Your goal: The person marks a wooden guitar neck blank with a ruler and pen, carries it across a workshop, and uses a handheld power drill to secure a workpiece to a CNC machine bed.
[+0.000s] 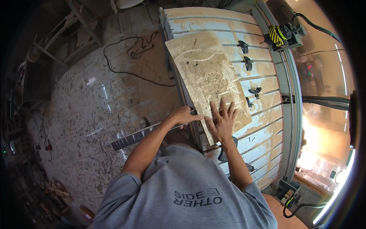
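Note:
My right hand [222,123] lies flat with spread fingers on a tan, dust-covered board [207,65] whose surface shows curved and cut lines. The board rests at an angle on a slatted machine bed [263,82] and overhangs its left edge. At that edge, my left hand [181,116] has its fingers bent, with one fingertip reaching to the board near my right thumb. Something small and dark shows by these fingers, too hidden to name. A long dark strip with pale shapes [131,140] passes behind my left forearm toward that hand; whether the hand grips it is hidden.
Several black clamps [248,63] sit on the bed right of the board. A machine rail [291,114] runs along the right, with a yellow-and-black striped head [277,35]. Black cable [131,76] crosses the spotted floor [84,126] at left. Bright light glares at far right.

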Motion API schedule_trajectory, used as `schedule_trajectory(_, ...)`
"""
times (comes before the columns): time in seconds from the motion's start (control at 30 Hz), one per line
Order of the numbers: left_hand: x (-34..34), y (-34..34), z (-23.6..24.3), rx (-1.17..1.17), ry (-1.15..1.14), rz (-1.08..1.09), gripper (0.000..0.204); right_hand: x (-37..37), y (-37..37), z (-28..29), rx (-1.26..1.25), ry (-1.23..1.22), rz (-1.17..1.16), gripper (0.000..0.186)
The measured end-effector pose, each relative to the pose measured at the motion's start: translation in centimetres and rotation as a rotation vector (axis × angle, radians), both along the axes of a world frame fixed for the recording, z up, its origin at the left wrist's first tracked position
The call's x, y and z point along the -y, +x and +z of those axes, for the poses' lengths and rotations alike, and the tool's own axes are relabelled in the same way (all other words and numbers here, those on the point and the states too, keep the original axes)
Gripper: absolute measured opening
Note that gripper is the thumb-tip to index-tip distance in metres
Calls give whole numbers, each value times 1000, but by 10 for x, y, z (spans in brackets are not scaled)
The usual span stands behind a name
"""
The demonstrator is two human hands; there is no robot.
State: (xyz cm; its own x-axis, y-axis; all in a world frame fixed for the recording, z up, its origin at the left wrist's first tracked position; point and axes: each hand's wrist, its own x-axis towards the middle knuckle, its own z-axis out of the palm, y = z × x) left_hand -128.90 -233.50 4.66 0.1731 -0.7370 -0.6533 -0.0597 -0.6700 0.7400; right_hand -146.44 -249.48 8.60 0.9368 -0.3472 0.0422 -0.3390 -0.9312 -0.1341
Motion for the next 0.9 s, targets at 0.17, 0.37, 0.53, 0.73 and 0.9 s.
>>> schedule_trajectory(0.17,1,3,-15,-10,17,-40,77,-5,4,4,-5,31,-7,65)
schedule_trajectory(0.37,2,3,-18,-24,15,-31,72,2,0,-5,32,79,-9,65)
schedule_trajectory(0.53,2,5,-12,-57,15,-30,69,40,-17,-1,306,206,-324,65)
schedule_trajectory(0.73,0,7,-20,-74,-12,15,66,78,-46,-6,227,140,-540,70)
schedule_trajectory(0.9,5,6,-8,-77,7,25,63,74,-54,-15,246,63,-543,58)
